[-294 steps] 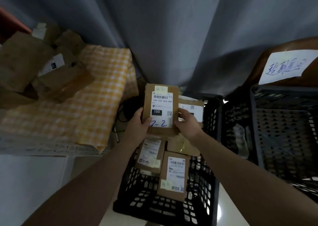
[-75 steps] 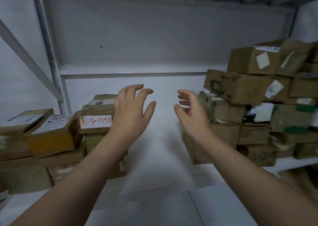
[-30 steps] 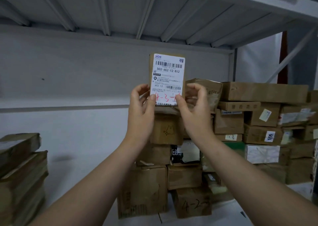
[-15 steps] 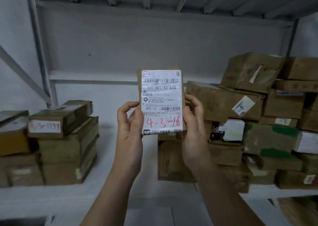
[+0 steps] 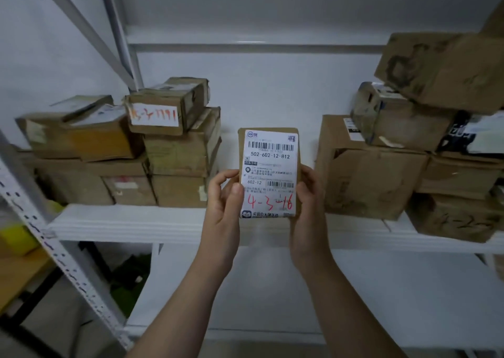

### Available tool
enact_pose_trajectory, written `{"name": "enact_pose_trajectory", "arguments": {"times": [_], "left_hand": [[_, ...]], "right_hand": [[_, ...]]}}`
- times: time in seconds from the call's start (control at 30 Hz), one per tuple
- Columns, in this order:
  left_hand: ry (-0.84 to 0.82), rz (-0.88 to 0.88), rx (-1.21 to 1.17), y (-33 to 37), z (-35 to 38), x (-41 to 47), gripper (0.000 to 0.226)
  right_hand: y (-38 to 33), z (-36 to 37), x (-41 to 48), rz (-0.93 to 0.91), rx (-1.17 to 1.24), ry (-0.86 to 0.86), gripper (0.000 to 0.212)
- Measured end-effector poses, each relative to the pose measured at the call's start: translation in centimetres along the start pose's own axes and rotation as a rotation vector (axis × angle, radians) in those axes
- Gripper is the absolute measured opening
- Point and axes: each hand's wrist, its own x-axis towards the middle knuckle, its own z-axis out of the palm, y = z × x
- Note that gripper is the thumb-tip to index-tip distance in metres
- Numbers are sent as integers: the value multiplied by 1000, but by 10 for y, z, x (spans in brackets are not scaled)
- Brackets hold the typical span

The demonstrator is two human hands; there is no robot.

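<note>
Flat brown cardboard parcel with white label (image 5: 269, 172) held upright, left hand (image 5: 225, 207) and right hand (image 5: 308, 207) gripping its edges; lower corners hidden, small print illegible

Left arm: bare, rising from the bottom edge toward the middle.
Left hand (image 5: 225, 206): upright, thumb on the front of the parcel (image 5: 270, 164), fingers curled round its left edge.
Right arm: bare, rising from lower right.
Right hand (image 5: 308, 210): upright, gripping the parcel's right edge.
Hands: level, parcel between them.
</note>
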Motion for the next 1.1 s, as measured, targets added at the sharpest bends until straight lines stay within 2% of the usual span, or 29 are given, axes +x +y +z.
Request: {"name": "enact_pose_trajectory", "arguments": {"times": [0.17, 0.27, 0.37, 0.43, 0.5, 0.6, 0.7, 0.77, 0.9, 1.0, 1.07, 1.1], "left_hand": [[-47, -27, 22, -3, -24, 1, 29], [-156, 16, 76, 4, -40, 3, 34], [-282, 177, 308, 22, -57, 12, 78], [-245, 362, 542, 41, -68, 27, 90], [-196, 504, 649, 68, -79, 43, 89], [-106, 677, 656, 107, -101, 66, 82], [87, 924, 740, 139, -124, 90, 53], [109, 923, 858, 153, -139, 104, 45], [164, 810, 1065, 166, -159, 126, 76], [277, 753, 1084, 165, -169, 139, 72], [315, 673, 1070, 161, -179, 150, 69], [325, 630, 1070, 157, -185, 155, 69]], "right_hand": [[16, 17, -8, 27, 28, 48, 23], [17, 29, -9, -15, 98, 84, 23], [5, 53, 0, -99, 112, 74, 23], [-9, 75, 11, -162, 97, 27, 26], [-27, 102, 22, -247, 69, -38, 27], [-54, 147, 37, -369, 4, -172, 30], [-72, 187, 52, -356, -39, -250, 28], [-81, 209, 62, -319, -62, -263, 24], [-83, 242, 76, -199, -91, -373, 25], [-75, 249, 84, -169, -201, -444, 30], [-69, 244, 91, -253, -408, -413, 33], [-66, 238, 97, -330, -608, -364, 34]]}}
